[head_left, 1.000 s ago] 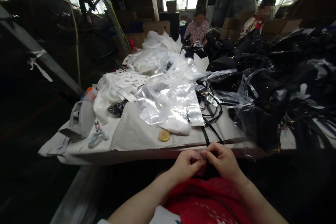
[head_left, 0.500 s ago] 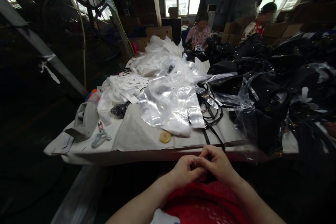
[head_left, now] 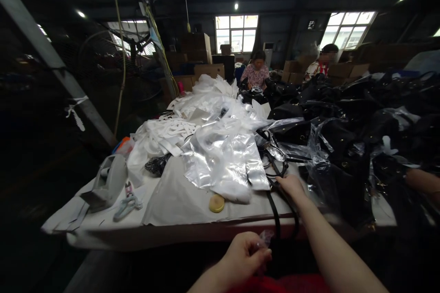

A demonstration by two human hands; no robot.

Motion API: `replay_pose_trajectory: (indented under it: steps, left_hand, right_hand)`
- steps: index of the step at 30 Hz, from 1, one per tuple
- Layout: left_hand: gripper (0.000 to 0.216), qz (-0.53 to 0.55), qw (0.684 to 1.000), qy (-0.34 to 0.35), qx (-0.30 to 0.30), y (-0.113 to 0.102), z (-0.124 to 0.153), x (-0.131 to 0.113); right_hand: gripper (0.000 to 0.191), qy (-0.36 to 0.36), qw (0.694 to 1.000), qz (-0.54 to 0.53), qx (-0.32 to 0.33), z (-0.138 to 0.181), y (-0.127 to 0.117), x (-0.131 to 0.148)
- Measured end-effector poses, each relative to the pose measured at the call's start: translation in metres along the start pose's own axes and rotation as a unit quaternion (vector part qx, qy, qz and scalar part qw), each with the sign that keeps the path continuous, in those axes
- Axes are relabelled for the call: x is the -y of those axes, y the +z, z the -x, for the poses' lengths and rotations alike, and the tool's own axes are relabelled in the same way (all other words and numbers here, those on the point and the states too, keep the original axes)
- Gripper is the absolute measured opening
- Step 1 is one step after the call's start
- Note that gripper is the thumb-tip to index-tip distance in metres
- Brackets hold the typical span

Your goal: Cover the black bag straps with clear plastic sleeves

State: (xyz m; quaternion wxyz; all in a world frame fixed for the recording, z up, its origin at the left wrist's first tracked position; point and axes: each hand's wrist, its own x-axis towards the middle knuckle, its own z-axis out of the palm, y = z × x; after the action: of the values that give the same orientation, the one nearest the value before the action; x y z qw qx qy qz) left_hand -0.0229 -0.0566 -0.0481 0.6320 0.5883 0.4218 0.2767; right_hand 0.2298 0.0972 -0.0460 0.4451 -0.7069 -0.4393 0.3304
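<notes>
My left hand (head_left: 244, 254) is closed in front of the table edge, and a small crumpled piece of clear plastic (head_left: 266, 237) sticks out of its fingers. My right hand (head_left: 291, 186) is stretched forward over the table, its fingers pinched at a thin black strap (head_left: 282, 167). The strap belongs to a tangle of black straps, two of which hang over the front edge. Left of that hand lie clear plastic bags (head_left: 223, 160) in a loose stack. A round yellow-rimmed disc (head_left: 216, 203) rests near the front edge.
On the left stand a grey tape dispenser (head_left: 108, 181) and nippers (head_left: 128, 203). White strips (head_left: 168, 132) are heaped behind. Black bags (head_left: 347, 155) fill the right side, where another person's arm (head_left: 424, 181) reaches in. Two people sit across the table.
My hands, together before, have parted. The right one has moved forward to the black straps, while the left stays low with the bit of plastic. My view has tilted up.
</notes>
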Motion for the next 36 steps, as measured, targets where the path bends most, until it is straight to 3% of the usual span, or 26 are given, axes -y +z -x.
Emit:
replay_pose_trajectory:
  steps: [3, 6, 12, 16, 20, 22, 25, 28, 30, 32, 34, 36]
  left_hand:
    - [0.048, -0.021, 1.000, -0.006, -0.010, -0.004, 0.001, -0.002]
    - [0.045, -0.013, 1.000, -0.024, -0.006, -0.005, 0.001, -0.003]
    - [0.050, 0.010, 0.998, -0.047, 0.035, 0.004, -0.007, 0.001]
    - [0.050, 0.015, 0.998, -0.041, 0.055, 0.013, -0.013, 0.002]
    - [0.051, 0.017, 0.997, -0.029, 0.065, 0.017, -0.016, -0.004]
    - [0.052, 0.023, 0.997, -0.023, 0.068, 0.017, -0.016, -0.010]
    - [0.053, 0.035, 0.997, -0.010, 0.071, 0.010, -0.016, -0.024]
    - [0.045, -0.008, 0.996, 0.080, 0.049, -0.002, -0.014, -0.049]
    - [0.033, -0.083, 0.979, 0.182, 0.031, -0.008, -0.011, -0.069]
    - [0.022, -0.154, 0.951, 0.264, 0.053, -0.009, -0.007, -0.086]
    - [0.017, -0.175, 0.928, 0.295, 0.147, -0.005, -0.004, -0.096]
    - [0.019, -0.146, 0.915, 0.273, 0.259, 0.003, -0.003, -0.095]
  right_hand:
    - [0.041, -0.023, 0.995, -0.096, -0.032, 0.010, -0.009, 0.003]
    - [0.041, -0.050, 0.982, -0.172, -0.064, 0.019, -0.040, 0.009]
    - [0.042, -0.077, 0.965, -0.196, -0.158, 0.043, -0.099, 0.017]
    - [0.039, -0.081, 0.956, -0.171, -0.224, 0.063, -0.111, 0.018]
    - [0.038, -0.077, 0.965, -0.161, -0.194, 0.086, -0.113, 0.021]
    - [0.039, -0.066, 0.973, -0.161, -0.149, 0.101, -0.115, 0.023]
    - [0.040, -0.054, 0.989, -0.136, -0.024, 0.128, -0.122, 0.026]
    - [0.039, -0.060, 0.988, -0.044, 0.137, 0.153, -0.135, 0.033]
    - [0.038, -0.074, 0.963, 0.031, 0.257, 0.166, -0.141, 0.041]
    - [0.031, -0.098, 0.920, 0.096, 0.367, 0.174, -0.143, 0.049]
    - [0.025, -0.118, 0.874, 0.137, 0.450, 0.175, -0.142, 0.053]
    - [0.023, -0.116, 0.843, 0.155, 0.502, 0.170, -0.139, 0.051]
